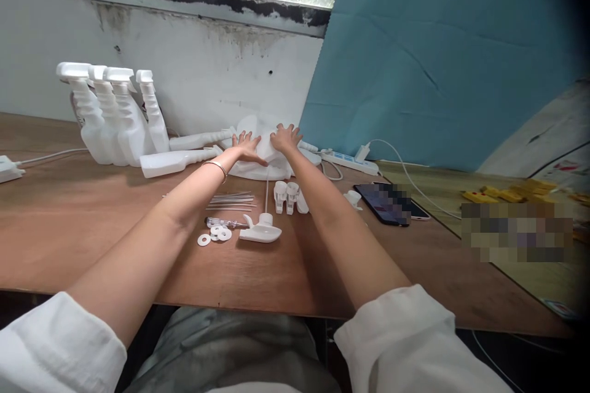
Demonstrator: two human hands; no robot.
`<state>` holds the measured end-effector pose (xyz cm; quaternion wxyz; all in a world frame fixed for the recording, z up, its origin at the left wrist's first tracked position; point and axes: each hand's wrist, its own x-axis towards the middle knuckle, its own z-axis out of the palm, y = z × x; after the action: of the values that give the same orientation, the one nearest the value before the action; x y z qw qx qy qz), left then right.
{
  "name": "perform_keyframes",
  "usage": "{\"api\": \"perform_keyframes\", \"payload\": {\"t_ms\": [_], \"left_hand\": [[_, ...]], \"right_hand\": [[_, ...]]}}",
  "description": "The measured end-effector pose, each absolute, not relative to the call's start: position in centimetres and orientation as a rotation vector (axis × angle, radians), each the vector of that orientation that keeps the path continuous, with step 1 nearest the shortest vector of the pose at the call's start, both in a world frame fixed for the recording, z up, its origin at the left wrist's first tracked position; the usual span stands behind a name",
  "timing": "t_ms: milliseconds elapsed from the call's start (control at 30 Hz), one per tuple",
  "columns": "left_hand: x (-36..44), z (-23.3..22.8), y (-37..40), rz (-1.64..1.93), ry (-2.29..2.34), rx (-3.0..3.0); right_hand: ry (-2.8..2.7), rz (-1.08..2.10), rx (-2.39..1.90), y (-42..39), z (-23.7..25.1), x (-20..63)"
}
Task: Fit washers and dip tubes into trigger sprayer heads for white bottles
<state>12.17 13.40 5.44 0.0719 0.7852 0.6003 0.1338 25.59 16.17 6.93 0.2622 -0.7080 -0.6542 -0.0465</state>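
Both your arms are stretched far out across the wooden surface toward the wall under the window. Your left hand and your right hand lie flat, side by side, on a white plastic bag that sits at the back edge, just left of the blue board. The fingers of both hands are spread open and pressing on the bag, not closed around anything. What the bag holds is hard to tell from here; it may be more white parts.

To the left of the bag, white spray bottles stand and lean against the wall, and two more lie on their sides with their necks touching the bag. Between your forearms lie a bundle of thin tubes, a trigger sprayer head, a few small white washers and some white caps. To the right, near your right forearm, a phone lies flat, and a power strip runs along the foot of the board.
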Motion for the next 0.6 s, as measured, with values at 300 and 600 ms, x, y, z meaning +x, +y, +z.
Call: {"api": "perform_keyframes", "payload": {"t_ms": [300, 600], "left_hand": [[10.1, 7.0, 12.2, 0.081, 1.668, 2.639], [9.8, 5.8, 10.7, 0.045, 1.655, 2.710]], "right_hand": [[-1.979, -0.253, -1.817, 13.2, 8.4, 25.6], [-2.460, -0.345, -1.279, 0.0, 5.2, 24.5]]}}
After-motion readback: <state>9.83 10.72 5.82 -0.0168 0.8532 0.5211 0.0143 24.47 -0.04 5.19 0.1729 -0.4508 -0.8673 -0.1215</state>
